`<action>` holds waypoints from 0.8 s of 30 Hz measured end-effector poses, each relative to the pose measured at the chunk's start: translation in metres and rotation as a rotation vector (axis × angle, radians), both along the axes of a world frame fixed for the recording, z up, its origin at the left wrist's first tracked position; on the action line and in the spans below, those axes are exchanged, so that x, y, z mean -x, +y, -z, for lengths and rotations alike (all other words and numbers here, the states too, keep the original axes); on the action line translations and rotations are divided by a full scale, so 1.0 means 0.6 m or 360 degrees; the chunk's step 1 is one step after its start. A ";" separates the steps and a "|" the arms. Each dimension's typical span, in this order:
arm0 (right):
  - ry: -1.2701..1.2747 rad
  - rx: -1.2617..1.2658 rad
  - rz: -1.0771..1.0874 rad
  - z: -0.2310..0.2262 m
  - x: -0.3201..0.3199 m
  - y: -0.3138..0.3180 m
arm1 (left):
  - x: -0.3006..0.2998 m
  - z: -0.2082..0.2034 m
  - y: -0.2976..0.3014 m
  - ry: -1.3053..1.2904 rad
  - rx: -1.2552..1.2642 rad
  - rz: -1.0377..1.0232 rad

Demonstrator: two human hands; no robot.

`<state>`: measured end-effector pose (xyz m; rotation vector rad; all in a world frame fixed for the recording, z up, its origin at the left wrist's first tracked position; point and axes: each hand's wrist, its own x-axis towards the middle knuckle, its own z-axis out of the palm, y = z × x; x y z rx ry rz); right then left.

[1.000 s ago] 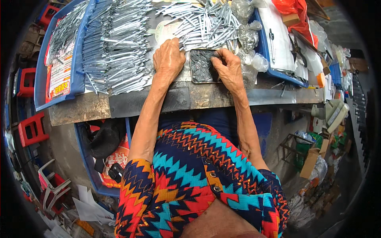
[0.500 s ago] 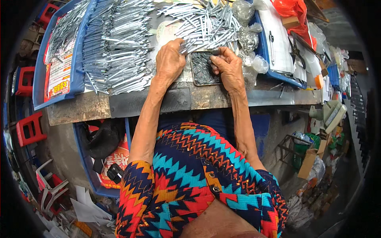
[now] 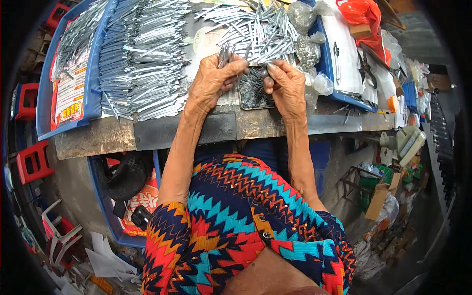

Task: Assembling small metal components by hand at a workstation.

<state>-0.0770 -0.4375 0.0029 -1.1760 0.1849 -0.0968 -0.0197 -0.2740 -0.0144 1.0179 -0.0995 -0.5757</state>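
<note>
Several thin grey metal strips [image 3: 224,55] stick up from the closed fingers of my left hand [image 3: 210,82], which is raised over the table's front part. My right hand [image 3: 287,91] is pinched shut at the right edge of a shallow tray [image 3: 241,101]; what its fingertips hold is too small or hidden to make out. Small dark metal pins [image 3: 253,86] fill that tray, partly covered by my right fingers. Just beyond both hands lies a loose heap of silvery metal strips [image 3: 260,32].
Dense rows of metal strips [image 3: 160,64] lie left of my hands, beside a blue bin [image 3: 93,93]. Clear plastic bags of small parts [image 3: 307,49] stand right of the heap. Pliers [image 3: 366,69] lie on a blue tray [image 3: 351,101] farther right. The worktable's front edge [image 3: 255,125] is worn.
My left hand has lifted from the edge of the heap and turned inward, now showing strips in its fingers. My right hand stays by the pin tray, with its fingers shifted slightly.
</note>
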 end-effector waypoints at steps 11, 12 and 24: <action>-0.0193 0.0042 0.0017 -0.015 -0.035 0.006 | 0.011 -0.008 -0.004 -0.0269 -0.0186 0.0105; -0.0199 0.0029 -0.0039 -0.015 -0.036 0.005 | 0.011 -0.010 -0.003 -0.0292 -0.0205 0.0162; -0.0198 0.0020 -0.0034 -0.022 -0.035 0.011 | 0.010 -0.012 -0.006 -0.0421 -0.0321 0.0157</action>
